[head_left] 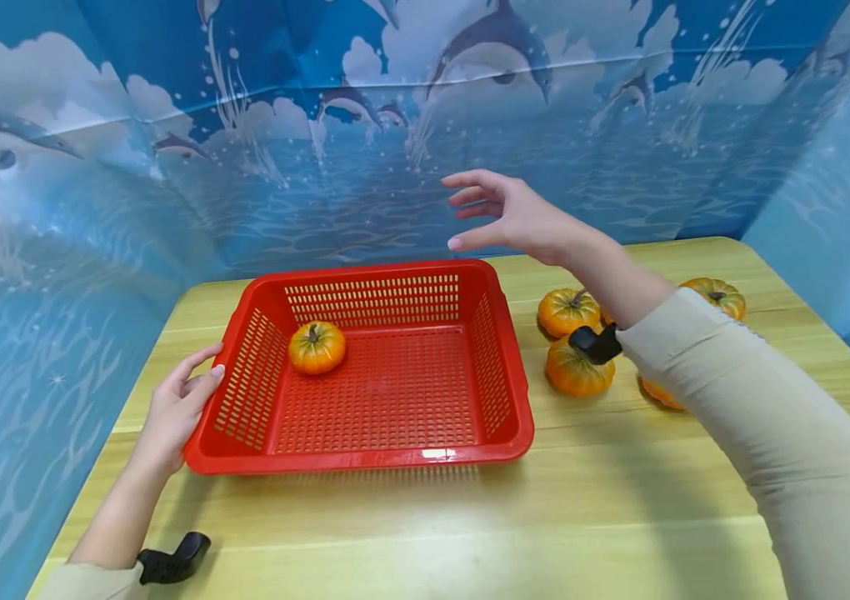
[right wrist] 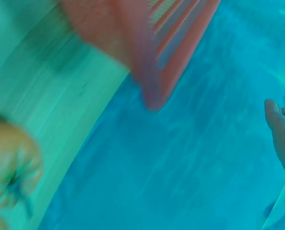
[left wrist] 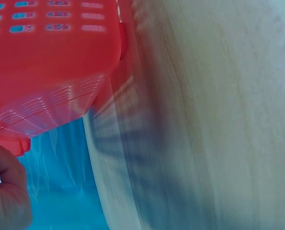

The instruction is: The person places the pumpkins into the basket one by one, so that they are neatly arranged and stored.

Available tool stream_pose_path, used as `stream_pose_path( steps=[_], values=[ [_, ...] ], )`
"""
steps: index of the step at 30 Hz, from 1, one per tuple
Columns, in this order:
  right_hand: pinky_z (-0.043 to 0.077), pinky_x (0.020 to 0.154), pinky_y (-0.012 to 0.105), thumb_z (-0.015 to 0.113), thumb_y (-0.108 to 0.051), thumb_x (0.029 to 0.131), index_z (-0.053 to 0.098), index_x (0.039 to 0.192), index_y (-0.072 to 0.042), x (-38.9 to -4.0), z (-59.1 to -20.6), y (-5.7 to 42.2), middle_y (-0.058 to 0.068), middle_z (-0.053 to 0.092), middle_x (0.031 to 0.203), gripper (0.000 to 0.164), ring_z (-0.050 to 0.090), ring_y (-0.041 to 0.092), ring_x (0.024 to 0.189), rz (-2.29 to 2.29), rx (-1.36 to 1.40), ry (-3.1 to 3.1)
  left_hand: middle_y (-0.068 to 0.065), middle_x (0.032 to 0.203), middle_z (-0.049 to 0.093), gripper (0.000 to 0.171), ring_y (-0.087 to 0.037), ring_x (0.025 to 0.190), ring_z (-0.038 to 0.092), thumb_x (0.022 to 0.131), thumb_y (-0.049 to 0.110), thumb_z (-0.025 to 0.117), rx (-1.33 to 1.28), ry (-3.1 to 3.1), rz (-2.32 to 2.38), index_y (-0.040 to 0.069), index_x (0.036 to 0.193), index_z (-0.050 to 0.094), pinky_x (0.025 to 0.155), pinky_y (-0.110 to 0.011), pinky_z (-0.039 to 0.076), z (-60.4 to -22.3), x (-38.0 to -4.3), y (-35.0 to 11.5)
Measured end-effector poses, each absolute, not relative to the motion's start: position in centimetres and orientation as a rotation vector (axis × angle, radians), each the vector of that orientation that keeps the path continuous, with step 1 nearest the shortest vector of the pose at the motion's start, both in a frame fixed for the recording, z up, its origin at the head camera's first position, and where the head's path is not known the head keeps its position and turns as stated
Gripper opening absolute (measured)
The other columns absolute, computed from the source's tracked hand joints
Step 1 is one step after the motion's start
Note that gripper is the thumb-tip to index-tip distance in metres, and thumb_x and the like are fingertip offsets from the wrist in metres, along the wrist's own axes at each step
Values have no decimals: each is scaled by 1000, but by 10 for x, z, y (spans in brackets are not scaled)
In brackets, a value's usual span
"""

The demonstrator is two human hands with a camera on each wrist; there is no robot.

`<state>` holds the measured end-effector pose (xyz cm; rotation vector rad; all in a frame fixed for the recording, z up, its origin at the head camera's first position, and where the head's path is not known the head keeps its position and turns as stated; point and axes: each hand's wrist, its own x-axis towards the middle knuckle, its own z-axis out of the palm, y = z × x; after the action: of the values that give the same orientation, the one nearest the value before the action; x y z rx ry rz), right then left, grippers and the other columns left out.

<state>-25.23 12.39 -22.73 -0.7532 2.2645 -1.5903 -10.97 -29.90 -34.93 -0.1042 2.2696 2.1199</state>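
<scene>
A red plastic basket (head_left: pixel 335 461) with slotted walls stands on the table, and one small orange pumpkin (head_left: pixel 317 348) lies inside at its left. My left hand (head_left: pixel 173 410) grips the left rim, thumb on top; the left wrist view shows part of that hand (left wrist: pixel 7 191) beside the basket wall (left wrist: pixel 51 52). Raised in the air over the basket's back right corner, my right hand (head_left: pixel 511 212) holds nothing, its fingers spread from the thumb. In the right wrist view this hand (right wrist: pixel 284 139) appears at the right edge, apart from the basket (right wrist: pixel 154 86).
Right of the basket sit several more pumpkins, among them a back one (head_left: pixel 569 312), a front one (head_left: pixel 579 369) and a far-right one (head_left: pixel 717 296). My right forearm partly hides the group. A blue dolphin-print curtain (head_left: pixel 365 200) hangs behind the wooden table (head_left: pixel 395 533).
</scene>
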Motion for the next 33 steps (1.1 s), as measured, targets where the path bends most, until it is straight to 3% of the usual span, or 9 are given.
stream_pose_path(
  steps=[4,15,24,33],
  values=[
    [44,97,42,69,-9,84,35,143,-14,-247,-231,151,8,40,138,68,40,23,126,-1565,-680,2307,4,95,63,53,-13,77,67,94,26,57,-118,2261,2135,17,142,38,63,-34,57,-350,-109,-298],
    [48,86,20,66,-13,87,33,144,-20,-223,-235,216,6,36,140,66,36,23,128,-1495,-555,2427,2,94,62,53,-14,77,67,93,26,57,-121,2274,2140,16,142,38,63,-34,57,-348,-109,-297],
    [49,82,16,64,-9,89,33,144,-22,-208,-244,253,4,38,138,65,44,8,117,-1476,-504,2493,2,93,63,52,-13,76,67,94,25,57,-118,2280,2146,15,141,39,62,-34,57,-348,-108,-297],
    [49,79,15,61,0,89,34,143,-21,-195,-262,286,-8,43,130,64,48,-4,110,-1446,-486,2530,3,94,62,53,-13,77,67,93,26,57,-129,2266,2146,15,142,38,63,-34,57,-347,-108,-297]
  ],
)
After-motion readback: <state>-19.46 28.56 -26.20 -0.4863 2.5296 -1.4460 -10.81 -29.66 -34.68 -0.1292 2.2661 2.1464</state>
